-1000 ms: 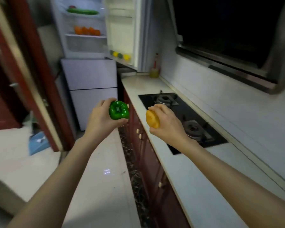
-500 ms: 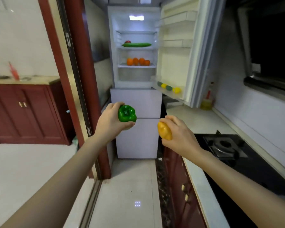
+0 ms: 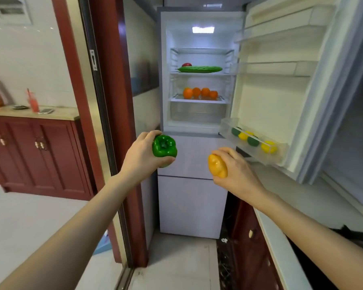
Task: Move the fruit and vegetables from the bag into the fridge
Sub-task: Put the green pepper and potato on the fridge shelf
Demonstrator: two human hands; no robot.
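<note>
We hold a glossy green bell pepper (image 3: 164, 148) in our left hand (image 3: 142, 155), fingers curled around its far side, thumb pressed beneath; its stem end faces back toward us. Our right hand (image 3: 237, 170) grips a smooth yellow-orange oblong fruit (image 3: 217, 165), fingers wrapped over it, its long axis running roughly upright and tilted slightly left at the top. Both are raised in front of the tall white fridge (image 3: 192, 195), whose upper door (image 3: 281, 91) stands open. Inside, a long green cucumber (image 3: 200, 69) lies crosswise on one shelf, with round oranges (image 3: 199, 92) on the shelf below.
</note>
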